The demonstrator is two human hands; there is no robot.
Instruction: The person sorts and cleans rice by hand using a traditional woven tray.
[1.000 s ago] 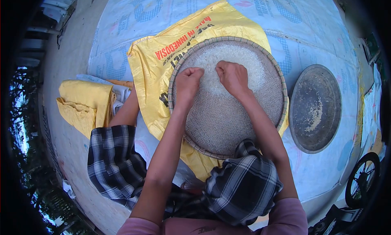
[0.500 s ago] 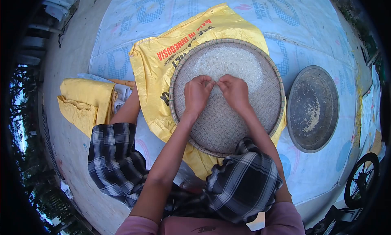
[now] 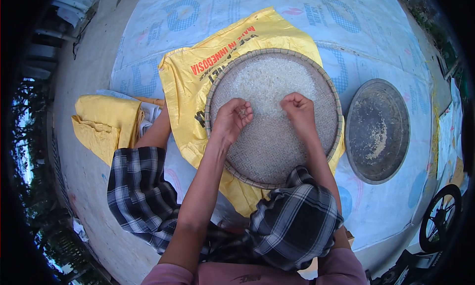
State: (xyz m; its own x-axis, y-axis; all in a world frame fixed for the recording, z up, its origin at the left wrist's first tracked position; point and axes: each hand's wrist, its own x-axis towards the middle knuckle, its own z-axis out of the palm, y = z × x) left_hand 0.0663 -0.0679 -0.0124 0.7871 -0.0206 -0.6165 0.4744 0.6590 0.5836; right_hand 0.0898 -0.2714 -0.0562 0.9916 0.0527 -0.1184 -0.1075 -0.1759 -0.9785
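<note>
A round woven tray (image 3: 262, 156) with a bound rim rests on a yellow sack (image 3: 180, 82) before me. White rice-like grains (image 3: 272, 77) are heaped over its far half. Over the tray's left part, my left hand (image 3: 232, 119) is turned partly palm up, its fingers curled and slightly apart, with a few tiny grains seemingly on the palm. My right hand (image 3: 299, 114) hovers above the right side of the grains with its fingertips pinched together; what they hold, if anything, is too small to see.
To the right stands a dark metal basin (image 3: 361, 136) with some pale grains. A folded yellow sack (image 3: 104, 117) lies at the left beside my leg. Blue-white printed sheeting (image 3: 247, 10) covers the ground. At the lower right is a black wheel (image 3: 440, 218).
My hands, whose fingertips nearly met over the tray, have moved apart. The left one went left and turned its palm upward; the right one shifted right and slightly nearer to me.
</note>
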